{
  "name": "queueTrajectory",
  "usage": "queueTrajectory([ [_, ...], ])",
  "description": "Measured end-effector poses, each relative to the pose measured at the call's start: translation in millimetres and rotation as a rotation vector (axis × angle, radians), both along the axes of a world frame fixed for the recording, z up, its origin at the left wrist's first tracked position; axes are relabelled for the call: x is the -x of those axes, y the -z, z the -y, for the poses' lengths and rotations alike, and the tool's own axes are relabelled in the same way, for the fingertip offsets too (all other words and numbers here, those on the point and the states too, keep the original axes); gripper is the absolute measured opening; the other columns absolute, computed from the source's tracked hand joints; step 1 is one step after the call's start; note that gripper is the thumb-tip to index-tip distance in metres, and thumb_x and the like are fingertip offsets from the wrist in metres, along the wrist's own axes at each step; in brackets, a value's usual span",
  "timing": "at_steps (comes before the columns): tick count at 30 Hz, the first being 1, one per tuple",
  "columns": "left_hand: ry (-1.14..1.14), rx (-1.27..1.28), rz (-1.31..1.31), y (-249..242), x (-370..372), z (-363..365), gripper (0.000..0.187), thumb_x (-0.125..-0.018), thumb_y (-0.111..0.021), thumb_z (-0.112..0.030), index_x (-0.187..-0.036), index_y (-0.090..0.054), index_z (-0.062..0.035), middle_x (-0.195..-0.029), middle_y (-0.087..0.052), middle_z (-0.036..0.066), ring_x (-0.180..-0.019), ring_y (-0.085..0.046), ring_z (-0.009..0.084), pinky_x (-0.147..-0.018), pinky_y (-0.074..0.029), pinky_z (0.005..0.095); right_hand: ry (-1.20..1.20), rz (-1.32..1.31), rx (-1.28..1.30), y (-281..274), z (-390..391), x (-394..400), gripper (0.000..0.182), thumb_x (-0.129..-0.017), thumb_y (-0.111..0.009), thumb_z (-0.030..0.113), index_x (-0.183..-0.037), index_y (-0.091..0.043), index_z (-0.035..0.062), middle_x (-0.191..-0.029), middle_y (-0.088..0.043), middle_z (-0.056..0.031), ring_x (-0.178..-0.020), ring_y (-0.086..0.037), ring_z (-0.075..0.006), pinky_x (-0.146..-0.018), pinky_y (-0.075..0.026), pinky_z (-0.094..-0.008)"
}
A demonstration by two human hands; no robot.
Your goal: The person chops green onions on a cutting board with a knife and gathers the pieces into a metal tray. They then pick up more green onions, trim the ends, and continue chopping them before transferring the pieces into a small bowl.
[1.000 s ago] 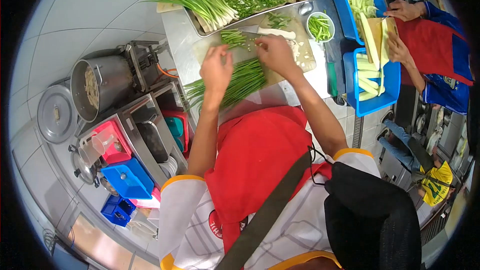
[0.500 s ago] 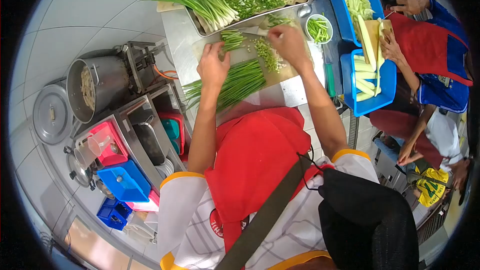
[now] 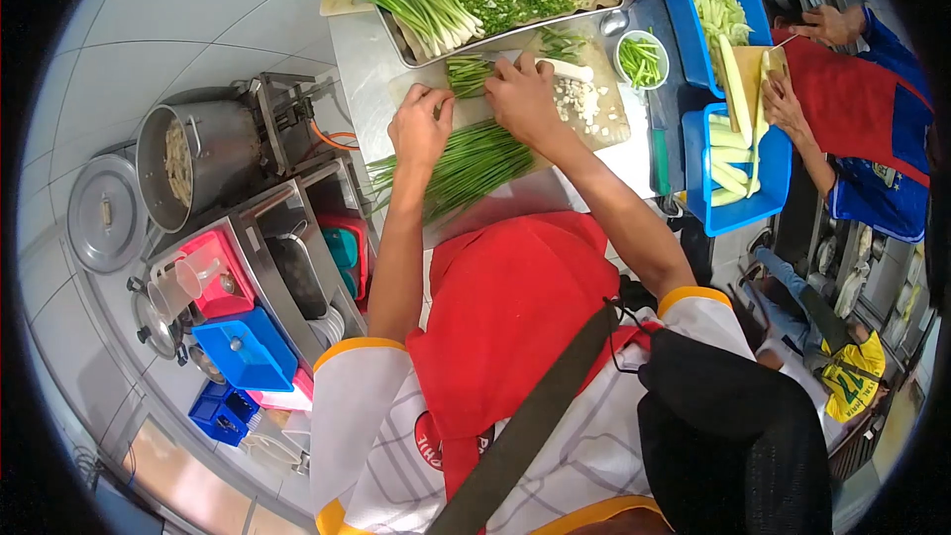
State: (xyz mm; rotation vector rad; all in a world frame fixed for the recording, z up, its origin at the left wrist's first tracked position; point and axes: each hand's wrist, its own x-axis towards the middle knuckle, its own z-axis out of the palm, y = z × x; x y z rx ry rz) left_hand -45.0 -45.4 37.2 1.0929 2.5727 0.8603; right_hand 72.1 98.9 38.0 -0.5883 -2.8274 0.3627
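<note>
My left hand (image 3: 420, 129) pins the green onions (image 3: 466, 75) on the cutting board (image 3: 604, 119); my right hand (image 3: 520, 99) grips a knife (image 3: 515, 57); steel bench (image 3: 362, 59), tiled floor (image 3: 158, 30).

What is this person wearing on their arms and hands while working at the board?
Both the left hand and the right hand are bare, with no gloves, and the forearms are uncovered. The short white sleeves end in orange cuffs near the elbow. A red apron covers the front, crossed by a dark strap.
</note>
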Motion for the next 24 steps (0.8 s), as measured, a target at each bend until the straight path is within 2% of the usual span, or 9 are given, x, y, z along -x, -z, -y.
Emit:
queueTrajectory([
  [3,0.035,-0.039,0.010,3,3,3,0.010,-0.087,-0.072,-0.019,-0.094,-0.075,-0.0141,-0.093,-0.065,0.005,-0.076,-0.066,0.0280,-0.066,-0.051,0.0384,-0.045,-0.026,-0.058,-18,-17,-14,0.008,-0.078,-0.066,0.015,-0.081,-0.073,0.0146,-0.098,-0.063,-0.0057,-0.097,-0.053,-0.0300,-0.083,-0.038,-0.0503],
  [6,0.059,-0.086,-0.013,0,5,8,0.008,-0.087,-0.071,-0.017,-0.093,-0.075,-0.0132,-0.093,-0.065,0.005,-0.076,-0.065,0.0282,-0.065,-0.051,0.0380,0.115,0.053,-0.172,-32,-43,-32,0.012,-0.081,-0.070,0.018,-0.092,-0.074,0.0148,-0.098,-0.061,-0.0047,-0.099,-0.053,-0.0297,-0.082,-0.036,-0.0486],
  [8,0.098,-0.145,-0.058,-2,5,13,0.008,-0.086,-0.072,-0.016,-0.094,-0.075,-0.0126,-0.092,-0.065,0.006,-0.071,-0.064,0.0268,-0.063,-0.050,0.0370,0.253,-0.018,-0.081,-33,-58,-41,0.016,-0.084,-0.069,0.017,-0.099,-0.074,0.0137,-0.102,-0.063,-0.0059,-0.098,-0.053,-0.0305,-0.083,-0.036,-0.0491],
  [10,0.141,-0.221,-0.096,-11,1,10,0.009,-0.086,-0.072,-0.014,-0.094,-0.075,-0.0120,-0.092,-0.065,0.006,-0.067,-0.064,0.0254,-0.061,-0.050,0.0361,0.240,0.016,-0.035,-39,-52,-43,0.022,-0.086,-0.069,0.020,-0.106,-0.074,0.0131,-0.102,-0.066,-0.0079,-0.095,-0.055,-0.0311,-0.084,-0.038,-0.0475],
  [12,0.165,-0.235,0.000,-23,-9,7,0.011,-0.086,-0.073,-0.012,-0.096,-0.075,-0.0111,-0.092,-0.065,0.007,-0.057,-0.059,0.0205,-0.056,-0.048,0.0330,-0.067,-0.273,0.410,-22,-44,-48,0.025,-0.085,-0.072,0.023,-0.107,-0.073,0.0112,-0.094,-0.068,-0.0091,-0.092,-0.057,-0.0294,-0.083,-0.041,-0.0442],
  [15,0.200,-0.330,0.111,-29,-25,-5,0.011,-0.086,-0.074,-0.011,-0.096,-0.075,-0.0102,-0.092,-0.065,0.007,-0.050,-0.053,0.0171,-0.052,-0.045,0.0311,-0.104,-0.115,0.401,-50,-23,-50,0.027,-0.083,-0.075,0.022,-0.106,-0.073,0.0086,-0.090,-0.070,-0.0093,-0.089,-0.059,-0.0281,-0.082,-0.043,-0.0407],
  [19,0.218,-0.351,0.076,-31,-36,-21,0.015,-0.086,-0.074,-0.014,-0.101,-0.074,-0.0111,-0.091,-0.066,0.005,-0.051,-0.053,0.0170,-0.053,-0.045,0.0308,-0.086,-0.132,0.251,-61,-23,-61,0.023,-0.080,-0.077,0.017,-0.100,-0.074,0.0072,-0.087,-0.071,-0.0082,-0.086,-0.060,-0.0280,-0.080,-0.045,-0.0396],
  [22,0.162,-0.250,0.112,-31,-36,-26,0.025,-0.086,-0.074,-0.017,-0.110,-0.071,-0.0133,-0.093,-0.066,0.005,-0.053,-0.054,0.0170,-0.054,-0.046,0.0312,0.133,-0.231,0.091,-60,-53,-82,0.014,-0.077,-0.077,0.009,-0.091,-0.076,0.0072,-0.083,-0.072,-0.0102,-0.078,-0.063,-0.0302,-0.073,-0.047,-0.0415],
  [24,0.066,-0.187,-0.027,-17,-27,-25,0.033,-0.085,-0.075,-0.019,-0.116,-0.067,-0.0146,-0.094,-0.066,0.004,-0.064,-0.062,0.0202,-0.060,-0.050,0.0333,0.340,-0.264,0.006,-63,-78,-98,0.013,-0.081,-0.075,0.012,-0.091,-0.075,0.0049,-0.087,-0.073,-0.0133,-0.078,-0.065,-0.0344,-0.073,-0.051,-0.0444],
])
